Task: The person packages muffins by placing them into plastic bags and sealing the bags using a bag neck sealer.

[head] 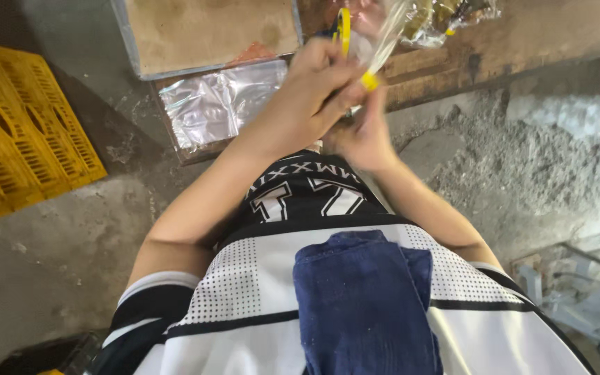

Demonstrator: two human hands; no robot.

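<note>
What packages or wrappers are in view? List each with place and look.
Clear plastic bag: top centre, held up by the left hand and right hand, crinkled, brownish contents, yellow tie.
Clear plastic sheets: flat on the wooden board left of the hands, shiny, rectangular.

A yellow ring [343, 29] sits above the left hand [312, 97]; a yellow slatted crate [15, 132] lies far left; the jersey [244, 292] is white, black-striped, dotted; a blue cloth [362, 298] drapes below.
</note>
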